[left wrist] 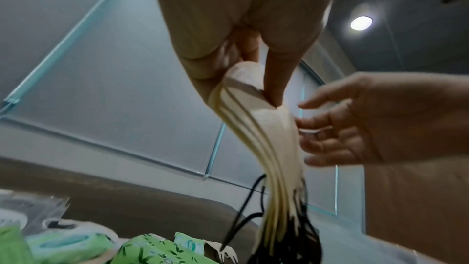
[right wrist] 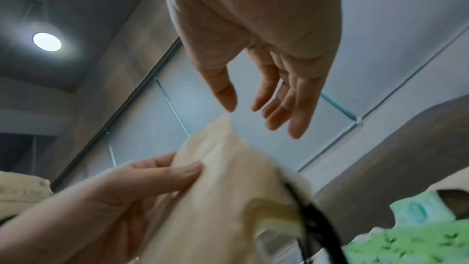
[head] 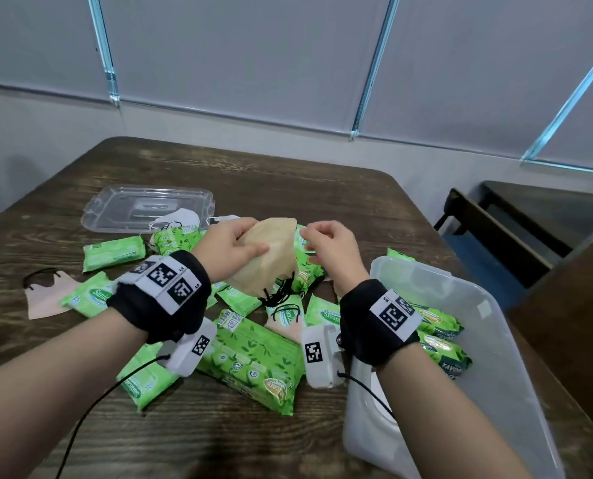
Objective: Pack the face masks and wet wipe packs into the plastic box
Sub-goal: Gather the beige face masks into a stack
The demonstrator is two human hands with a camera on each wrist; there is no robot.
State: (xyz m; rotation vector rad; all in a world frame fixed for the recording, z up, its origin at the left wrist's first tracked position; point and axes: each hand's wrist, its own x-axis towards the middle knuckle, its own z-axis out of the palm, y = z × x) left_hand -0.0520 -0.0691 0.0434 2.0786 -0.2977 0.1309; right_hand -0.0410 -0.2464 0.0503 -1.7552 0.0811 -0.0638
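My left hand [head: 234, 245] grips a stack of beige face masks [head: 270, 257] with black ear loops [head: 279, 293] hanging down, held above the table. In the left wrist view the stack of masks [left wrist: 256, 131] is pinched between thumb and fingers. My right hand [head: 326, 245] hovers just right of the stack, fingers relaxed and holding nothing; in the right wrist view the right hand [right wrist: 256, 95] is spread above the masks [right wrist: 223, 188]. Green wet wipe packs [head: 253, 357] lie scattered on the table. The clear plastic box [head: 495, 392] stands at the right with a few green packs [head: 440, 340] inside.
The box's clear lid [head: 146, 209] lies at the back left, with a white mask [head: 179, 217] on its edge. A pink mask [head: 48, 295] lies at the left. The wooden table [head: 253, 174] has bare room at the back. A chair [head: 495, 233] stands to the right.
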